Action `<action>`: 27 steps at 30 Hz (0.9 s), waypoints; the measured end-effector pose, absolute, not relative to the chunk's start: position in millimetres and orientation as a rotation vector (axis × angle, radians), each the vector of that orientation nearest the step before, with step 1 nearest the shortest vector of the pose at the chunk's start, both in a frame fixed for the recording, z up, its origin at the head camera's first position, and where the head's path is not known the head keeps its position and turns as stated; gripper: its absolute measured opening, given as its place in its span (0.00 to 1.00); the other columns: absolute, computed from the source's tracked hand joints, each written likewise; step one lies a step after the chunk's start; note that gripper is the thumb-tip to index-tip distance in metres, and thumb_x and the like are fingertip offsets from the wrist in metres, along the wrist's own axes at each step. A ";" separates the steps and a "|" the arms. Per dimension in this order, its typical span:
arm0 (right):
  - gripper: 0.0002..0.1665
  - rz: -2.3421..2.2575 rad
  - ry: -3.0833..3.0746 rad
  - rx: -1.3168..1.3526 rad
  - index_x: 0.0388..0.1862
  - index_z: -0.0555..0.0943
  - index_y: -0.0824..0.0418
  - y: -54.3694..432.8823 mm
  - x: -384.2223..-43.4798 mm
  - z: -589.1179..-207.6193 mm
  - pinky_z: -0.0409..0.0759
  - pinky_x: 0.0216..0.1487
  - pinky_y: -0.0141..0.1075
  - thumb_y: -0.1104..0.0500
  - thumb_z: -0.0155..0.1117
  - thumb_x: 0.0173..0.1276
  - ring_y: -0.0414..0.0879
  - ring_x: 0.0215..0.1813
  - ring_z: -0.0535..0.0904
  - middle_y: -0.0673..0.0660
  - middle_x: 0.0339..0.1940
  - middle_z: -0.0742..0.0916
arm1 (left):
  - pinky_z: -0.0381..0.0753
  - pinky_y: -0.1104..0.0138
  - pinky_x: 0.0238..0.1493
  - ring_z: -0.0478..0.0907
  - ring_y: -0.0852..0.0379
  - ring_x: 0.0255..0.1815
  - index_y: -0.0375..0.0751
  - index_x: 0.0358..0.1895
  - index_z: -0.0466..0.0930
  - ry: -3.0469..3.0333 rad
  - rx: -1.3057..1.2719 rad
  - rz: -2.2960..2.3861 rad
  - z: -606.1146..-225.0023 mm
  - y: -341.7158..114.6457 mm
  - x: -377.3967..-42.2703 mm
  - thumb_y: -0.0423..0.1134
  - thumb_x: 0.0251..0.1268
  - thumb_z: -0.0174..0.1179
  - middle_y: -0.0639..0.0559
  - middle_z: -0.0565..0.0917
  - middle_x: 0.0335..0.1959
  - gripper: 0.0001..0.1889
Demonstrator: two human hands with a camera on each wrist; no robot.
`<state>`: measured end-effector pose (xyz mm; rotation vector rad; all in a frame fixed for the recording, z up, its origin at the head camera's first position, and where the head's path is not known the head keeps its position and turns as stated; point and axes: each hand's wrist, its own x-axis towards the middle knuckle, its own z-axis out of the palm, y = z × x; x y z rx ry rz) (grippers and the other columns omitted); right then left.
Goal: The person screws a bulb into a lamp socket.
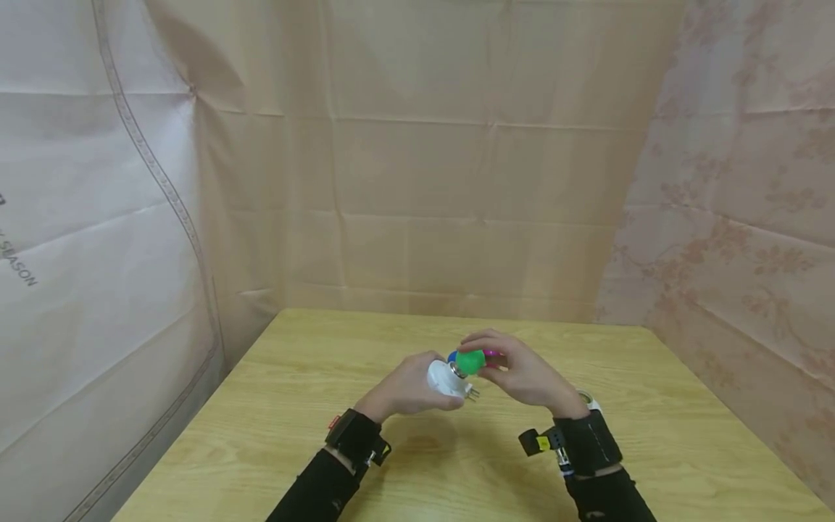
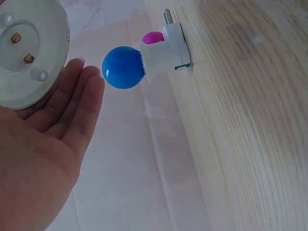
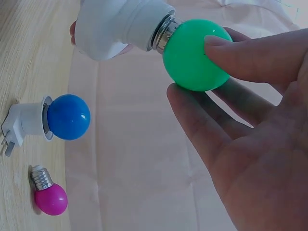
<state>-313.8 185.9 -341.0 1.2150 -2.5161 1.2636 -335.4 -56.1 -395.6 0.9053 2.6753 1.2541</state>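
My left hand (image 1: 411, 388) grips a white lamp holder (image 3: 115, 29) with a round base, lifted above the table. Two brass screws show on the underside of that base in the left wrist view. With thumb and fingertips, my right hand (image 1: 531, 373) holds a green light bulb (image 3: 195, 55) at the holder's mouth. Part of the bulb's metal screw cap is still visible between glass and holder. Beyond the hands, a blue light bulb (image 3: 69, 117) sits in a white plug-in socket (image 3: 31, 118) on the table. Beside it lies a loose pink bulb (image 3: 50, 198), its metal cap showing.
The pale wooden table (image 1: 313, 348) stretches out under both hands. A beige cloth (image 1: 457, 181) hangs behind it, with a white sheet (image 1: 98, 254) on the left and a flowered one (image 1: 737, 217) on the right. Each wrist wears a black strap with a small camera.
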 end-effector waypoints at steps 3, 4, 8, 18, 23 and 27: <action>0.22 1.246 -2.517 1.212 0.61 0.81 0.63 185.2 -313.3 -342.4 0.80 0.59 0.48 0.73 0.65 0.68 0.62 0.63 0.77 0.63 0.63 0.80 | 0.81 0.64 0.34 0.79 0.59 0.36 0.43 0.55 0.75 2.664 0.887 1.263 -397.6 -56.1 -335.1 0.58 0.50 0.75 0.57 0.81 0.38 0.33; 0.22 1.246 -2.517 1.213 0.61 0.81 0.63 184.9 -313.3 -342.7 0.80 0.59 0.49 0.73 0.65 0.68 0.62 0.63 0.78 0.63 0.63 0.81 | 0.81 0.64 0.34 0.79 0.59 0.36 0.43 0.55 0.75 2.660 0.884 1.268 -397.9 -56.1 -335.0 0.58 0.50 0.75 0.57 0.81 0.38 0.33; 0.23 1.252 -2.535 1.168 0.61 0.81 0.62 184.5 -312.7 -342.6 0.80 0.59 0.47 0.71 0.66 0.68 0.60 0.61 0.78 0.61 0.61 0.82 | 0.81 0.64 0.33 0.79 0.59 0.35 0.43 0.54 0.75 2.662 0.897 1.271 -397.8 -56.4 -335.8 0.57 0.51 0.75 0.57 0.81 0.38 0.33; 0.23 1.252 -2.575 1.069 0.64 0.80 0.61 183.4 -311.2 -341.5 0.82 0.57 0.41 0.66 0.68 0.70 0.55 0.58 0.80 0.59 0.60 0.82 | 0.80 0.66 0.32 0.78 0.61 0.34 0.41 0.54 0.75 2.682 0.929 1.238 -395.6 -56.8 -337.8 0.56 0.51 0.74 0.58 0.80 0.37 0.32; 0.24 1.226 -2.600 1.057 0.65 0.79 0.61 183.2 -310.0 -339.5 0.81 0.57 0.42 0.65 0.67 0.70 0.55 0.58 0.79 0.59 0.61 0.82 | 0.79 0.66 0.32 0.78 0.61 0.34 0.42 0.54 0.76 2.695 0.941 1.229 -395.1 -56.6 -338.3 0.57 0.51 0.74 0.58 0.80 0.37 0.32; 0.26 1.133 -2.595 1.091 0.66 0.79 0.63 184.0 -309.0 -339.2 0.78 0.61 0.53 0.68 0.67 0.69 0.60 0.63 0.76 0.61 0.65 0.79 | 0.79 0.66 0.33 0.78 0.61 0.34 0.43 0.54 0.76 2.694 0.939 1.226 -395.1 -56.9 -337.6 0.57 0.52 0.74 0.59 0.80 0.37 0.32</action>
